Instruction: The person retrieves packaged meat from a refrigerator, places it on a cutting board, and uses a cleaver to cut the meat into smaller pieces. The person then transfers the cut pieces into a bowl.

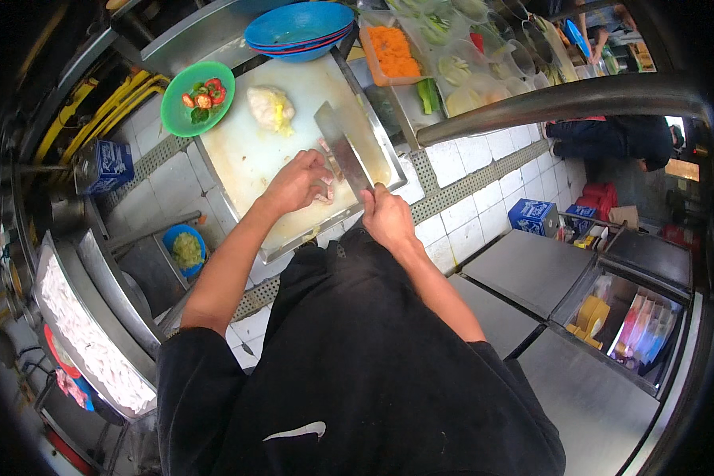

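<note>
My right hand [390, 216] grips the handle of a broad-bladed cleaver [343, 148], its blade standing over the white cutting board [250, 176]. Beside the blade, my left hand [297, 184] has its fingers curled down on a strip of pale pink meat [326, 191]. Part of that meat is hidden by the fingers and the blade. Farther up the board lies a larger pale lump with yellow on it [271, 109], perhaps poultry. A green bowl [169, 109] with red and green pieces rests by the board's far left corner.
Blue plates [300, 24] are stacked beyond the board. An orange container of shredded orange food [394, 52] and several tubs stand to the right, behind a metal rail [563, 101]. A metal tray [132, 349] of pale strips and a blue bowl [169, 236] are on the left.
</note>
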Motion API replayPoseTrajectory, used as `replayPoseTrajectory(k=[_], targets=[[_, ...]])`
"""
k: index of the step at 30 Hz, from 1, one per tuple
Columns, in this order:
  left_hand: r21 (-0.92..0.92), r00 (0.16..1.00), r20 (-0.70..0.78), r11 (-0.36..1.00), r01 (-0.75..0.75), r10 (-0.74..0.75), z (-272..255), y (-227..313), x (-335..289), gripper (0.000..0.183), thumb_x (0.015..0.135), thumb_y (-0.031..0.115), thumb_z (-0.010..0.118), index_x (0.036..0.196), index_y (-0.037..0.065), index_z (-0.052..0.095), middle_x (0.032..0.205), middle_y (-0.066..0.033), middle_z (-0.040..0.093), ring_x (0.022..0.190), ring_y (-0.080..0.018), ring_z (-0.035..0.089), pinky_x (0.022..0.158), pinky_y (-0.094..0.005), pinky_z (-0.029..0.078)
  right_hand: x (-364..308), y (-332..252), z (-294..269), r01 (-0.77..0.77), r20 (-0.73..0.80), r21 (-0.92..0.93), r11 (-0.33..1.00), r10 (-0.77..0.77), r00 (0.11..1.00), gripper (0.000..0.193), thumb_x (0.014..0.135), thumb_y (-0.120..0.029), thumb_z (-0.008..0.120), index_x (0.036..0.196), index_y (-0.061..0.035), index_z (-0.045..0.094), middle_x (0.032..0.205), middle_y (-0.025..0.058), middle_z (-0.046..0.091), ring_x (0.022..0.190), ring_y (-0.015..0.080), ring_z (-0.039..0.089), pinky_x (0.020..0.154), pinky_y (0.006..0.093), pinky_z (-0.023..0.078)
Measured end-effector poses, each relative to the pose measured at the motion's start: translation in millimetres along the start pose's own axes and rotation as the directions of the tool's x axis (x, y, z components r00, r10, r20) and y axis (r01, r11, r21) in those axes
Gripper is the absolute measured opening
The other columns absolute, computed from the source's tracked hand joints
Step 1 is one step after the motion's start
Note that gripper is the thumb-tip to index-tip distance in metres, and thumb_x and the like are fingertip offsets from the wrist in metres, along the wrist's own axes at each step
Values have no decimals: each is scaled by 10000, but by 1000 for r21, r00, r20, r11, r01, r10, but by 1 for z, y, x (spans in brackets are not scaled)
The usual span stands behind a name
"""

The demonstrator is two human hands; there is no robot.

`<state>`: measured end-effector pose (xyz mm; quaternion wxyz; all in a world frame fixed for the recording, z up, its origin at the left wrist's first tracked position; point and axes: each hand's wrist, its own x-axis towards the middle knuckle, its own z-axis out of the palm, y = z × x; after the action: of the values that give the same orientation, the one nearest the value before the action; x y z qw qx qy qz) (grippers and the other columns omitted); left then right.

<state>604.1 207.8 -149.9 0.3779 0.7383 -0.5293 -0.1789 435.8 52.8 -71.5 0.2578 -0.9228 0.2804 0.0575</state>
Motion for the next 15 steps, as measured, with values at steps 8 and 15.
replayPoseTrajectory(k=[8, 15], targets=[[-8, 990, -18, 991, 136, -137, 18, 9, 11, 220, 755, 181, 784, 953, 100, 732, 1107, -100, 598, 1020, -309, 569, 907, -394, 472, -2, 15, 0, -16, -57, 57, 998, 19, 998, 309, 976, -244, 580, 839, 33, 582, 716, 291, 635, 734, 489, 639, 662, 546, 500], [149, 995, -83, 987, 66, -54, 27, 16, -4, 268, 801, 244, 744, 1046, 135, 733, 1154, -42, 599, 1158, -262, 520, 956, -407, 425, -9, 16, -1, -20, -42, 59, 998, 22, 999, 301, 968, -229, 596, 832, 39, 575, 680, 286, 615, 690, 485, 627, 635, 540, 484]])
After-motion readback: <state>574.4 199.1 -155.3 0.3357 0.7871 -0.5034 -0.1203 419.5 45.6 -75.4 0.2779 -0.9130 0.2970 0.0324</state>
